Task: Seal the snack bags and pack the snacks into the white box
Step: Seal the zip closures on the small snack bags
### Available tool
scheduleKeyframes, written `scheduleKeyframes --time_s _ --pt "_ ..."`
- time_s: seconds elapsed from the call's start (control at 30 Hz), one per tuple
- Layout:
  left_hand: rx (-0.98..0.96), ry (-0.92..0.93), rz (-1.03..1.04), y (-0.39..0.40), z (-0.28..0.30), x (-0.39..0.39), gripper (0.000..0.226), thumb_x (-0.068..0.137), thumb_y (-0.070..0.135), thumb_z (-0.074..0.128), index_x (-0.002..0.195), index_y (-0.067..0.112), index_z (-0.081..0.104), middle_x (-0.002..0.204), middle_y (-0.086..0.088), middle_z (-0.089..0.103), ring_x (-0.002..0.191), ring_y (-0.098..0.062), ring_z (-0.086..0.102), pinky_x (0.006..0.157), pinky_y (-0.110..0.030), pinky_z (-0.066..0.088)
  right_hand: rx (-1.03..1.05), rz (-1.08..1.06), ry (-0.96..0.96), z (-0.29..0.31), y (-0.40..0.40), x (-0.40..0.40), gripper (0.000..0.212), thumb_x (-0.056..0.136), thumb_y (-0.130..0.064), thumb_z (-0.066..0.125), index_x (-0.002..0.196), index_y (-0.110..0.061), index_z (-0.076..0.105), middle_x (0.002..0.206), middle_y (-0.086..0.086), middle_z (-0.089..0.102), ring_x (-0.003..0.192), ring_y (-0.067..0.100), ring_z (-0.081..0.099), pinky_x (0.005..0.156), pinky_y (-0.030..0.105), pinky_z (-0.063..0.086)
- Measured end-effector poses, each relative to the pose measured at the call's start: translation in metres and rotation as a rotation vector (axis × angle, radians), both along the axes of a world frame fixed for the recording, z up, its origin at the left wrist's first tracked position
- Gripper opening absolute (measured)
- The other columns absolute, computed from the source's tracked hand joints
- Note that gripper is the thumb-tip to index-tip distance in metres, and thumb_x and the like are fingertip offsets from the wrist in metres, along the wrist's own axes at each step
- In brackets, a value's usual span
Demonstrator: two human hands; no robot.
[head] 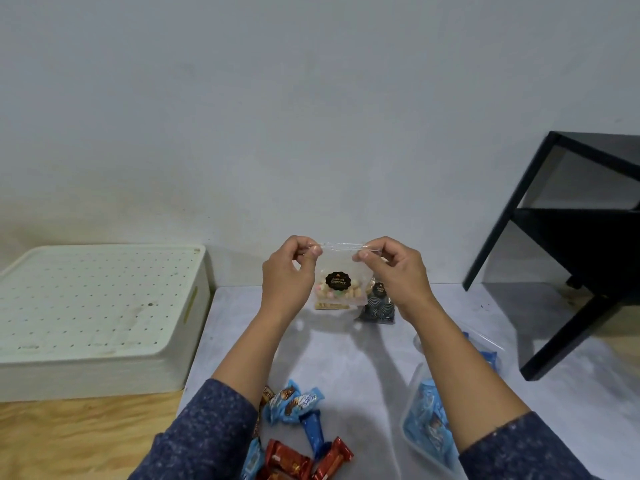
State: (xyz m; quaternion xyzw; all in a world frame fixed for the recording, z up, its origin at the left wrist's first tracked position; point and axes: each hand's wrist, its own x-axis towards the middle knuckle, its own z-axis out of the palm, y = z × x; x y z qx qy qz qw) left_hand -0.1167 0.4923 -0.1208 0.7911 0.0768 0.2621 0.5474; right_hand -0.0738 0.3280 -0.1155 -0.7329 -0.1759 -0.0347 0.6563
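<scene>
A clear zip bag of pastel biscuits (337, 282) with a round black label hangs upright in the air above the grey mat. My left hand (289, 271) pinches its top edge at the left corner, and my right hand (398, 271) pinches the same edge at the right corner. Behind it on the mat lies a dark bag of swirl-patterned snacks (379, 306), and a pale snack pack (330, 305) peeks out below the held bag. The white box (93, 306) stands at the left with its perforated lid on.
Loose blue and red wrapped candies (298, 431) lie near the front edge between my arms. A clear bag of blue-wrapped snacks (429, 420) lies under my right forearm. A black shelf frame (568, 237) stands at the right. The grey mat (363, 358) covers a wooden floor.
</scene>
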Motion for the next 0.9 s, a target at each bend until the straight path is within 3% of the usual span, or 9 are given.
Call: scheduleKeyframes --time_s 0.13,0.27,0.37,0.43,0.6,0.77,0.9 --pt "0.017 0.038 -0.060 0.001 0.002 -0.003 0.005 0.085 0.023 0.065 0.082 0.026 0.063 0.076 0.021 0.062 0.070 0.000 0.049 0.066 -0.004 0.037 0.024 0.036 0.005 0.003 0.000 -0.003 0.017 0.084 -0.004 0.063 0.072 -0.016 0.063 0.068 -0.009 0.070 0.071 -0.002 0.062 0.059 0.012 0.043" --pt "0.046 0.023 -0.060 0.004 0.008 -0.006 0.011 0.085 0.022 0.066 0.077 0.029 0.062 0.076 0.019 0.060 0.070 0.011 0.051 0.066 -0.004 0.036 0.047 0.107 0.034 0.001 0.004 -0.007 0.015 0.085 -0.005 0.063 0.077 -0.017 0.066 0.072 -0.007 0.072 0.077 0.004 0.065 0.071 0.013 0.047" --pt "0.098 0.022 -0.077 0.006 0.009 -0.009 0.022 0.085 0.025 0.066 0.072 0.039 0.057 0.081 0.014 0.064 0.077 -0.003 0.053 0.072 -0.012 0.039 0.010 0.119 0.018 0.002 0.009 -0.011 0.007 0.084 -0.007 0.065 0.079 -0.011 0.069 0.072 -0.007 0.072 0.077 0.001 0.064 0.070 0.009 0.046" --pt "0.089 0.029 -0.095 0.006 0.009 -0.012 0.021 0.085 0.026 0.066 0.071 0.039 0.057 0.080 0.016 0.063 0.074 -0.001 0.051 0.070 -0.011 0.038 0.002 0.090 -0.007 0.003 0.011 -0.013 0.009 0.084 -0.006 0.065 0.077 -0.009 0.068 0.069 -0.007 0.071 0.074 0.001 0.063 0.068 0.008 0.044" --pt "0.042 0.045 -0.147 0.010 0.011 -0.019 0.014 0.081 0.027 0.071 0.073 0.035 0.063 0.074 0.025 0.063 0.065 0.002 0.046 0.066 -0.008 0.038 0.008 0.112 0.027 0.004 0.017 -0.019 0.003 0.082 -0.008 0.068 0.081 -0.009 0.070 0.078 0.000 0.072 0.083 0.011 0.068 0.081 0.019 0.052" --pt "0.077 0.054 -0.197 0.012 0.012 -0.029 0.013 0.083 0.024 0.069 0.073 0.030 0.064 0.071 0.024 0.060 0.068 0.018 0.050 0.065 -0.003 0.036 -0.014 0.075 0.019 0.005 0.027 -0.030 0.005 0.081 -0.008 0.070 0.076 -0.010 0.070 0.078 0.007 0.072 0.081 0.021 0.068 0.079 0.027 0.053" --pt "0.088 0.050 -0.193 0.019 0.012 -0.034 0.014 0.084 0.027 0.068 0.074 0.034 0.060 0.075 0.024 0.061 0.073 0.017 0.051 0.067 -0.005 0.037 -0.019 0.031 -0.013 0.004 0.037 -0.037 0.010 0.081 -0.011 0.070 0.074 -0.018 0.070 0.081 0.005 0.073 0.087 0.023 0.069 0.083 0.029 0.053"
